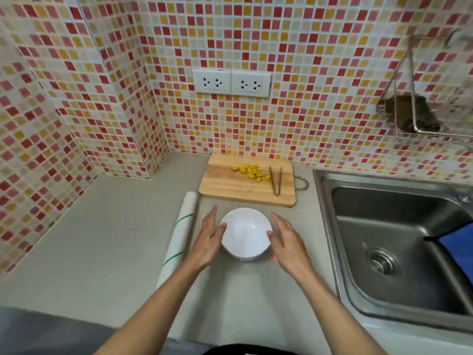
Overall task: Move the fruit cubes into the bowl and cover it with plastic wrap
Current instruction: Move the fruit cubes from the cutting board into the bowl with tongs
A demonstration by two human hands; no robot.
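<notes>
A white bowl (246, 233) stands on the grey counter, with nothing in it. My left hand (208, 238) rests against its left side and my right hand (288, 240) against its right side, fingers straight, thumbs touching the rim. Behind the bowl lies a wooden cutting board (230, 185) with several yellow fruit cubes (252, 171) in a loose heap. A pair of tongs (275, 179) lies on the board's right part. A roll of plastic wrap (180, 231) lies on the counter left of my left hand.
A steel sink (391, 247) fills the right side, with something blue (459, 249) at its right edge. A wire rack (419, 108) hangs on the tiled wall above it. Two wall sockets (231, 83) sit above the board. The tiled corner wall closes the left.
</notes>
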